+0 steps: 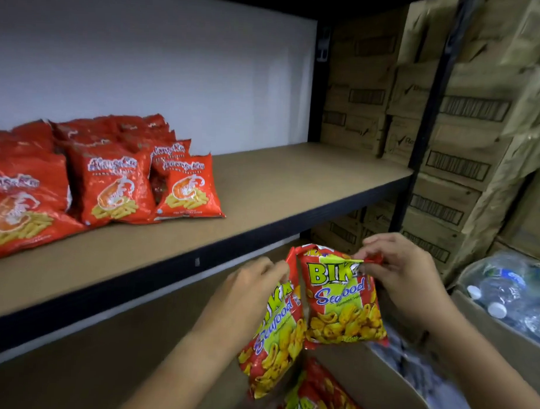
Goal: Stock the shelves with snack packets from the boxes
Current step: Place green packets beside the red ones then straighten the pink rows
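1. On the left of the wooden shelf (278, 186) stand red prawn cracker packets (116, 183). Three rows are visible at the front, with more packets behind; the exact number I cannot tell, and the leftmost packet is cut by the picture edge.
2. The left hand (253, 283) pinches the top edge of one Bika Seafood packet (273, 339), which hangs below the fingers.
3. The right hand (404, 270) pinches the top corner of a second Bika Seafood packet (342, 301), just beside the first one.
4. Below both hands is an open cardboard box (375, 388) with at least one more Bika packet (314, 398) inside, partly cut off.
5. On the right stand stacked cartons (447, 167), and a box of water bottles (510, 292), blurred.
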The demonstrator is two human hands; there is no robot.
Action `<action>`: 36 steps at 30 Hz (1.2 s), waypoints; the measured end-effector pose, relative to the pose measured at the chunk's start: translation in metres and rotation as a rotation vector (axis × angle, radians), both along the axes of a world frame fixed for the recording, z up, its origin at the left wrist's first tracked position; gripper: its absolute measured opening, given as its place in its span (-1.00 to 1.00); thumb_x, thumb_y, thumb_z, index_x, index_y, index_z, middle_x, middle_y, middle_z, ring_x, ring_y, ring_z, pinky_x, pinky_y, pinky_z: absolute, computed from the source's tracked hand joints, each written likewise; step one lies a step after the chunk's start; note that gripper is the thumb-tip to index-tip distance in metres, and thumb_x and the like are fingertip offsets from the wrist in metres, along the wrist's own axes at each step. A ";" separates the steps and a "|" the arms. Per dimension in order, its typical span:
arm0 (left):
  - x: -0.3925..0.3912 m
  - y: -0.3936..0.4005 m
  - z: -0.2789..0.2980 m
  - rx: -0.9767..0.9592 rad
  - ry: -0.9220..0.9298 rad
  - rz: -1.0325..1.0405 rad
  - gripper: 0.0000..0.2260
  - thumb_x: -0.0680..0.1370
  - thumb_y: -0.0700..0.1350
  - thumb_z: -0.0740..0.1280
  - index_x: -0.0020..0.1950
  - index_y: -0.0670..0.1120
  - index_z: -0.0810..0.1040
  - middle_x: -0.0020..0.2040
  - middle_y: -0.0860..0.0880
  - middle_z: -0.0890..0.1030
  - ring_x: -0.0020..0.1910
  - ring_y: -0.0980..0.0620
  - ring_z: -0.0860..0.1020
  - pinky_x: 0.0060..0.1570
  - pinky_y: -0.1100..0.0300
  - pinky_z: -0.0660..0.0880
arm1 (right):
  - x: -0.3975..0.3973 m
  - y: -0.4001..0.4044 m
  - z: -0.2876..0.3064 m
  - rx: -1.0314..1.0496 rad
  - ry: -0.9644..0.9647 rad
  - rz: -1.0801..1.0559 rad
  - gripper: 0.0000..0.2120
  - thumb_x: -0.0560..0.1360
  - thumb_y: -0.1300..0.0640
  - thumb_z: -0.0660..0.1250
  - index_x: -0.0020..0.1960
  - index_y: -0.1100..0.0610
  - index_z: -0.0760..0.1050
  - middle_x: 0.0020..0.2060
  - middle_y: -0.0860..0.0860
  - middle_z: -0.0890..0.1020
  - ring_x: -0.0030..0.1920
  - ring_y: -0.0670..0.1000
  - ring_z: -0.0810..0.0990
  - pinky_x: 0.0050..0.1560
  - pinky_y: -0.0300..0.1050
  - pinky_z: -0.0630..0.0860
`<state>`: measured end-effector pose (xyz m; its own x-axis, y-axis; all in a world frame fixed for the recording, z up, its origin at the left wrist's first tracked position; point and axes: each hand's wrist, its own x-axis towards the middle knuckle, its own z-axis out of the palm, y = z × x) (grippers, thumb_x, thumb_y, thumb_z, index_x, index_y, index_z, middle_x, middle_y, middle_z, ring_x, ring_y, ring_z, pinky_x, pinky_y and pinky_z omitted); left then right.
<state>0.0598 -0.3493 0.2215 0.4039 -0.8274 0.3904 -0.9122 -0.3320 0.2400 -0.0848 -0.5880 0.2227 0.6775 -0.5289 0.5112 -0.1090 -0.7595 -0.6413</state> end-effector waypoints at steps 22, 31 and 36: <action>0.173 -0.081 0.259 -0.126 0.096 -0.080 -0.46 0.31 -0.02 0.65 0.20 0.23 0.53 0.14 0.21 0.60 0.01 0.20 0.63 0.02 0.15 0.61 | 0.167 -0.108 0.223 0.251 -0.324 0.231 -0.86 0.47 0.40 0.41 -0.09 0.18 0.63 -0.14 0.14 0.71 -0.06 0.14 0.70 -0.01 0.05 0.65; 0.294 -0.150 0.246 -0.115 0.051 0.070 -0.52 0.38 -0.23 0.59 0.21 0.11 0.56 0.25 0.13 0.55 0.20 0.12 0.54 0.20 0.08 0.54 | 0.318 -0.165 0.205 0.406 -0.313 0.179 -0.83 0.48 0.35 0.42 -0.15 0.09 0.63 -0.14 0.08 0.70 -0.07 0.15 0.69 -0.08 0.14 0.67; 0.335 -0.161 0.239 -0.141 -0.020 0.186 -0.55 0.46 -0.36 0.47 0.21 0.08 0.57 0.33 0.06 0.51 0.36 0.05 0.43 0.29 0.09 0.43 | 0.376 -0.168 0.201 0.374 -0.389 0.075 -0.80 0.48 0.36 0.40 -0.19 0.09 0.63 -0.22 0.00 0.68 -0.22 -0.02 0.66 -0.11 -0.02 0.67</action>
